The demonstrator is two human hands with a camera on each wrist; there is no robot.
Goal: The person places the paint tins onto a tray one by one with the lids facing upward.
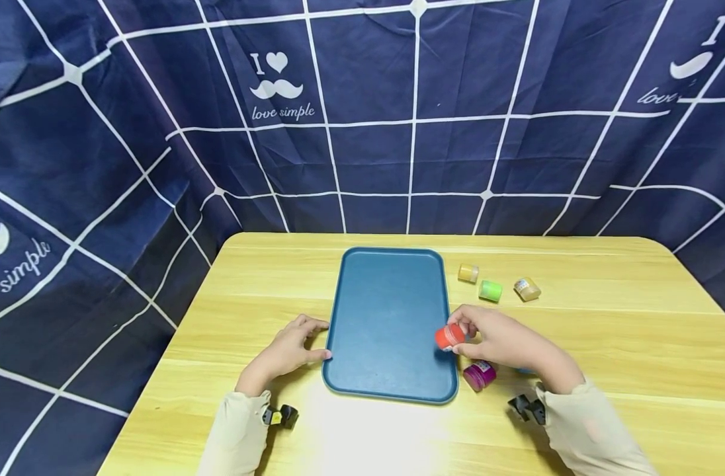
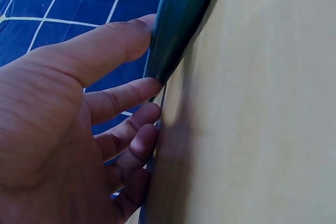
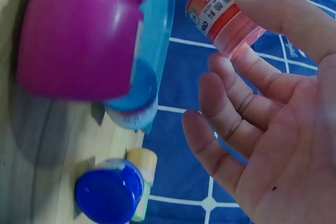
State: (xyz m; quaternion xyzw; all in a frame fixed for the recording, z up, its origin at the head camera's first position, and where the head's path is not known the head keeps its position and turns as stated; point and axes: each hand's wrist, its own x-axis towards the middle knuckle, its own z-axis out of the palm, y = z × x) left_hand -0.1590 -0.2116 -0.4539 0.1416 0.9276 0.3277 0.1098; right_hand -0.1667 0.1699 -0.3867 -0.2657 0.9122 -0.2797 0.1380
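Observation:
A dark blue tray point(image 1: 392, 370) lies in the middle of the wooden table point(image 1: 606, 344). My left hand point(image 1: 315, 338) rests on the table at the tray's left edge. Its thumb point(image 2: 105, 45) touches the tray rim point(image 2: 178, 24) and its fingers are relaxed. My right hand point(image 1: 458, 330) pinches a small red jar point(image 1: 450, 336) just above the tray's right edge. In the right wrist view the red jar point(image 3: 223, 17) sits between thumb and fingertips of the right hand point(image 3: 231, 30). A magenta jar point(image 1: 479, 375) lies on the table beside the tray, just below that hand.
Three small jars lie right of the tray's far end: a yellow one point(image 1: 468, 273), a green one point(image 1: 490, 291) and a gold one point(image 1: 526, 289). The right wrist view shows the magenta jar point(image 3: 79, 40) and a blue-lidded jar point(image 3: 109, 192). A blue checked cloth point(image 1: 362, 132) surrounds the table.

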